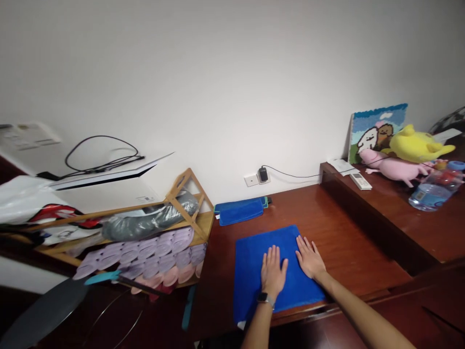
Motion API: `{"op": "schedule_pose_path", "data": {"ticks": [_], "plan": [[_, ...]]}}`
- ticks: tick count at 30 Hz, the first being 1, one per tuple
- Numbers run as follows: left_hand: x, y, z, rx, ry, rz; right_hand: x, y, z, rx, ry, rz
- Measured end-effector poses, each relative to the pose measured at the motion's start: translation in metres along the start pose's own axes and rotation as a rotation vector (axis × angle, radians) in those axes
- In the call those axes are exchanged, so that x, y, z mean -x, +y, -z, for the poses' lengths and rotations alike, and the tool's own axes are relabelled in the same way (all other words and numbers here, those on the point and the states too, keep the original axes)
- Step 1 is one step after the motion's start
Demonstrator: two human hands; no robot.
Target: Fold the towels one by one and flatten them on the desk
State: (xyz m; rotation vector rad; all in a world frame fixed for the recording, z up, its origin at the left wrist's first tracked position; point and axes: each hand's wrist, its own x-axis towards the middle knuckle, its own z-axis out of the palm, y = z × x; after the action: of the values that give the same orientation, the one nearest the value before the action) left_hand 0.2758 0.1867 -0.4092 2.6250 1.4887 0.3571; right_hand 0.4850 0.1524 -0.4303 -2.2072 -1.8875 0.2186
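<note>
A blue cloth (250, 271) lies spread out near the front edge of the brown wooden desk (348, 232). My left hand (273, 272), with a watch on its wrist, rests flat on the middle of the cloth, fingers stretched out. Across the cloth's right edge lies my right hand (310, 258), palm down, its fingers a little apart and partly over the bare wood. Neither hand grips anything. Farther back, against the wall, is a folded blue cloth (241, 212).
Left of the desk stands a wooden rack (203, 228) with purple and pink slippers (145, 249). On a raised section to the right are plush toys (395, 167), a water bottle (432, 194), a remote (361, 182) and a picture (378, 131). A plug (263, 174) with a black cord sits in the wall.
</note>
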Motion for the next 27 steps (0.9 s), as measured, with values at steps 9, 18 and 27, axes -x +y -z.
{"op": "schedule_pose_path", "data": {"ticks": [9,18,27], "plan": [[0.052,-0.141,0.031,-0.115,0.094,0.187,-0.002,-0.004,0.006,0.012,-0.022,-0.035],[0.048,-0.136,0.026,-0.08,0.111,0.216,0.044,-0.01,0.007,0.012,0.047,-0.029],[0.047,-0.095,0.046,-0.129,0.195,0.027,0.06,-0.018,0.011,-0.013,0.019,-0.048]]}}
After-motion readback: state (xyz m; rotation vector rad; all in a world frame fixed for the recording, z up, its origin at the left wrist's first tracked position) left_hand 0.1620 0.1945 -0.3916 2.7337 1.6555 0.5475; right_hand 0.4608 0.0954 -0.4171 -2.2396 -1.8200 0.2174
